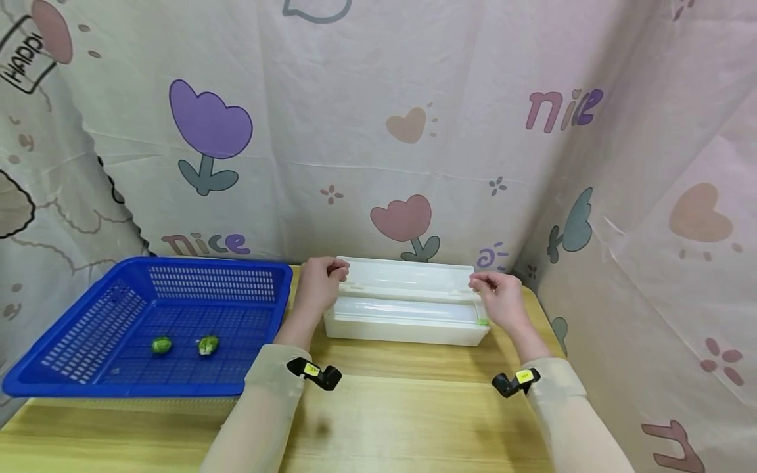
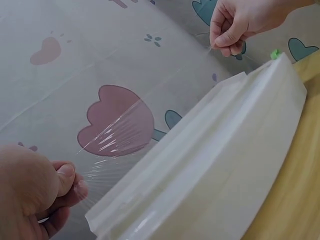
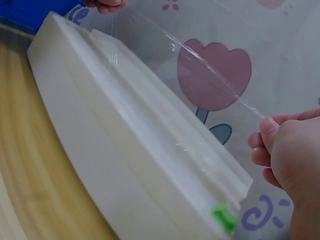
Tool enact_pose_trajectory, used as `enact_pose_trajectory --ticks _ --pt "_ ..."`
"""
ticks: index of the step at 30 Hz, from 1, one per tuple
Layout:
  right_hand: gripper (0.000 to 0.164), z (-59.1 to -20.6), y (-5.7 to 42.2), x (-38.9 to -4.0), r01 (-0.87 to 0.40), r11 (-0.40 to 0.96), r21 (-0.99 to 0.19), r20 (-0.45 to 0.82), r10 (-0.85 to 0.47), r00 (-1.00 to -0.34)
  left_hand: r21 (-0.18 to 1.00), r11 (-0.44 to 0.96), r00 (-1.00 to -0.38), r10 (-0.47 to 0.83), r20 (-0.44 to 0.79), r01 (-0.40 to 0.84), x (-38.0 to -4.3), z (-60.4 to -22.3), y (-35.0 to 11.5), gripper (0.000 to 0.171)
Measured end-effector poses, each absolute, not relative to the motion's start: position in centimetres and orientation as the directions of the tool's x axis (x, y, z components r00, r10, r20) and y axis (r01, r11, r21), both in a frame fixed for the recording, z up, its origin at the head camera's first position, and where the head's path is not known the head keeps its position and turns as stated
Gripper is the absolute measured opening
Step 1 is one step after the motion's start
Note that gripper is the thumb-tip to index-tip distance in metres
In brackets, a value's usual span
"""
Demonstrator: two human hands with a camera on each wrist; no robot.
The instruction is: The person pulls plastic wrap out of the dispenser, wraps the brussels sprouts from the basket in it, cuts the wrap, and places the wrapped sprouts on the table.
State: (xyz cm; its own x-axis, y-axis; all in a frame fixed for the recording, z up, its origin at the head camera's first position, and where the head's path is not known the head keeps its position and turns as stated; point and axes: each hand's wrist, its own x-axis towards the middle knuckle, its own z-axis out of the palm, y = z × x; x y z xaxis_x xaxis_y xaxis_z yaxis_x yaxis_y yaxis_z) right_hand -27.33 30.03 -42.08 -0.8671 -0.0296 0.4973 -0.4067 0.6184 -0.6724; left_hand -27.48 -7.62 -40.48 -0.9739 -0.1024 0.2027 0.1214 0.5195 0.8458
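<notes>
A white plastic wrap dispenser box (image 1: 408,332) stands on the wooden table with its lid (image 1: 408,272) raised at the back and a roll of film inside. My left hand (image 1: 319,282) pinches one corner of the clear plastic wrap (image 2: 117,135) between thumb and fingers, above the box's left end. Over the right end, my right hand (image 1: 499,299) pinches the other corner. Between the two hands the film stretches taut, its edge a thin shiny line in the right wrist view. A green slider (image 3: 224,218) sits at the box's right end.
A blue plastic basket (image 1: 275,328) stands left of the box, near my left forearm. Two small green vegetables, one whole-looking (image 1: 161,345) and one with a pale patch (image 1: 207,345), lie in it. A printed curtain (image 1: 331,131) hangs close behind the box and along the right.
</notes>
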Motion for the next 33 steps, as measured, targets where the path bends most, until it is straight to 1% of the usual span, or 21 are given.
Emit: enact_pose_trajectory --ticks 4,15,19,24,33 --pt "0.008 -41.3 30.1 -27.2 -0.419 0.612 -0.671 0.508 -0.032 -0.861 0.841 0.522 -0.971 -0.095 0.219 0.139 -27.4 -39.5 -7.8 0.015" --pt "0.011 -38.3 29.8 -26.5 -0.364 0.67 -0.647 0.484 -0.008 -0.875 0.813 0.551 -0.968 -0.033 0.247 0.189 -27.9 -36.3 -8.5 0.016" --pt "0.011 -37.0 30.0 -26.6 -0.386 0.676 -0.628 0.507 -0.021 -0.862 0.816 0.541 -0.968 -0.01 0.251 0.206 -28.2 -35.1 -8.7 0.016" --pt "0.011 -35.7 29.9 -26.8 -0.43 0.653 -0.624 0.544 -0.032 -0.838 0.807 0.533 -0.959 0.025 0.284 0.253 -28.7 -33.9 -9.4 0.015" --pt "0.011 -34.2 30.1 -26.5 -0.428 0.667 -0.61 0.556 -0.025 -0.831 0.805 0.52 -0.952 0.061 0.299 0.286 -28.8 -32.3 -9.8 0.016"
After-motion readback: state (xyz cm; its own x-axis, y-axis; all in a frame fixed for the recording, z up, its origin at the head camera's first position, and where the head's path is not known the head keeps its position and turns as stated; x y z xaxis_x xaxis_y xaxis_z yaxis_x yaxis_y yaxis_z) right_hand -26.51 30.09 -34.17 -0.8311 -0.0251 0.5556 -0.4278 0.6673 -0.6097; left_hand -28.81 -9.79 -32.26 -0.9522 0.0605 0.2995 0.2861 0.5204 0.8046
